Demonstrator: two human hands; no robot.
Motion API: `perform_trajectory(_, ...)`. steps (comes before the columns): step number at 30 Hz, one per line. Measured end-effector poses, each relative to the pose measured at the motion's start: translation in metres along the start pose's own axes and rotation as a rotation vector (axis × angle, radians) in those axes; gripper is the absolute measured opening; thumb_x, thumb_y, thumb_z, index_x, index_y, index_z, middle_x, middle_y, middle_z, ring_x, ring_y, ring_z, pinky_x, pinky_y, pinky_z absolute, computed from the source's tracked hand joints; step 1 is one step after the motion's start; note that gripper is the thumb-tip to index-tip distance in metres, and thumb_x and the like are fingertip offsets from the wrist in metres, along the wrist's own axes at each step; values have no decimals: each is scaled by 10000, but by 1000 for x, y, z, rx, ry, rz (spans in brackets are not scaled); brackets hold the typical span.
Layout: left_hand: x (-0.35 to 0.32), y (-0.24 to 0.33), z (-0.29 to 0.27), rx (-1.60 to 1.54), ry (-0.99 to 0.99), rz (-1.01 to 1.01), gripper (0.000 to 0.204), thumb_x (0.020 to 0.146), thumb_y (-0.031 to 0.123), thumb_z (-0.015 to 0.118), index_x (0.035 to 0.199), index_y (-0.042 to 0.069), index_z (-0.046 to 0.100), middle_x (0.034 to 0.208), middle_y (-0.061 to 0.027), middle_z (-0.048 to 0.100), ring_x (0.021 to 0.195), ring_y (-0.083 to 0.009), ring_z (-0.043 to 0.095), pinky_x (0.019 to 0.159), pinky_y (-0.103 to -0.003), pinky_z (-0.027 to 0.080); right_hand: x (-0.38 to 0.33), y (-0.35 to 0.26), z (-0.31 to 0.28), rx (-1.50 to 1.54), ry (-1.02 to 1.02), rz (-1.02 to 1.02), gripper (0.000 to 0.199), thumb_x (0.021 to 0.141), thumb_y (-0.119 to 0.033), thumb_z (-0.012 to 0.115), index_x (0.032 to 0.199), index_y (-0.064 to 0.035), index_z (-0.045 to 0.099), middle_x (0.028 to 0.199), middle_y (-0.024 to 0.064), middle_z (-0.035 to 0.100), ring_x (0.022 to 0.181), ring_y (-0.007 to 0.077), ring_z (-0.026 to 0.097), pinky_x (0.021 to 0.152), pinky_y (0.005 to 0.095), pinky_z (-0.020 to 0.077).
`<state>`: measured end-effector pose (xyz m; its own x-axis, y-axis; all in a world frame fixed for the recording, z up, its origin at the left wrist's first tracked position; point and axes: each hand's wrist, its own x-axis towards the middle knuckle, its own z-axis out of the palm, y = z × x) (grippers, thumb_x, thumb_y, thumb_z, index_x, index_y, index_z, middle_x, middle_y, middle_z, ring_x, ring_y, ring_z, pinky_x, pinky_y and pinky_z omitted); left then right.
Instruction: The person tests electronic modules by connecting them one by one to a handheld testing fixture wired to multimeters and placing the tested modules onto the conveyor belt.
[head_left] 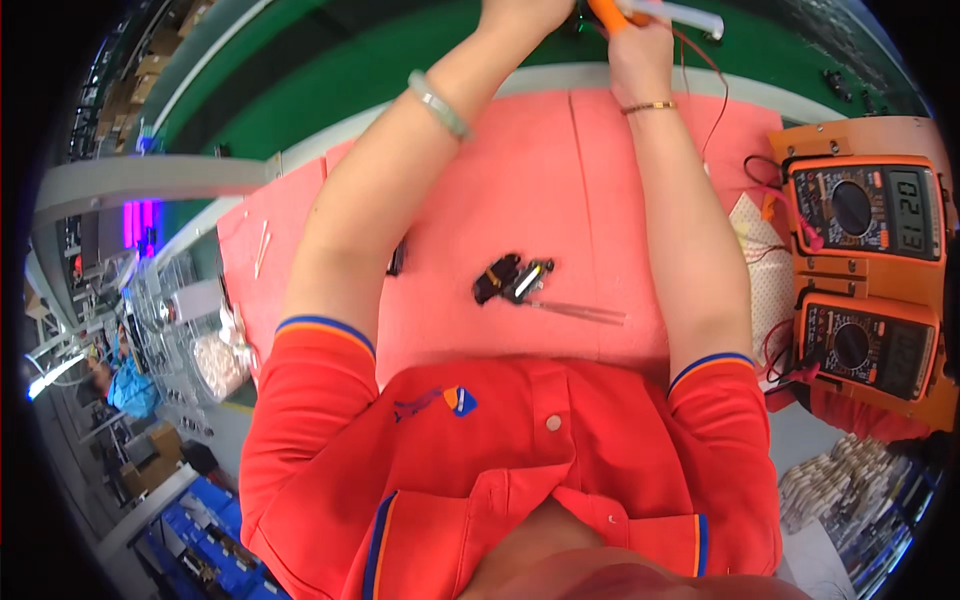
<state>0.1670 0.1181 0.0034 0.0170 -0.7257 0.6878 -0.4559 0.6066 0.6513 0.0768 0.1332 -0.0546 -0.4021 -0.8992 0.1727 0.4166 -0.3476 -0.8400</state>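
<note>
From my remote seat the biggest thing I see is the pink work mat (560, 170), which runs from below the fingers back toward the body, under both forearms. Well to the right of the fingers and nearer the body stand two orange meters (868, 210), one behind the other, with red leads trailing off them. Near the mat's middle, well short of the fingers and between the forearms, lie a small black part (497, 277) and a second black part with a pale face (530, 279), touching each other; thin metal tweezers (585, 312) lie just beside them.

My right hand (640, 45) is closed around an orange-handled tool (606, 12) at the top edge, with a white tube (690, 17) just right of those fingers and a thin red wire (715, 80) hanging down past the wrist. My left hand (525, 15) is cut off by the frame's top, so I cannot tell whether its fingers are wide or closed, or what they touch.
</note>
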Motion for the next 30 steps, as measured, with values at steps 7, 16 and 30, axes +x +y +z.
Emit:
perform_trajectory(7,-17,43,3,163,81,103,352,791,174,496,1085,-7,427,1106,-194,421,1038,-333,381,889,-375,299,-18,0,13,439,-199,389,255,760,-31,553,994,-14,452,816,42,536,682,126,521,585,225,431)
perform_trajectory(16,-109,64,-112,490,-869,323,416,743,266,568,1065,22,472,1108,-119,462,987,-266,458,844,-402,359,-17,-34,3,383,-34,425,245,744,-60,588,963,-19,486,784,27,544,648,110,513,549,223,426)
perform_trajectory(30,-87,39,-172,-65,-541,-609,282,745,10,543,1025,-5,509,957,-95,549,817,-161,544,661,-243,464,-28,-12,4,-161,-130,93,368,674,-102,651,982,24,494,801,55,551,707,100,527,622,222,437)
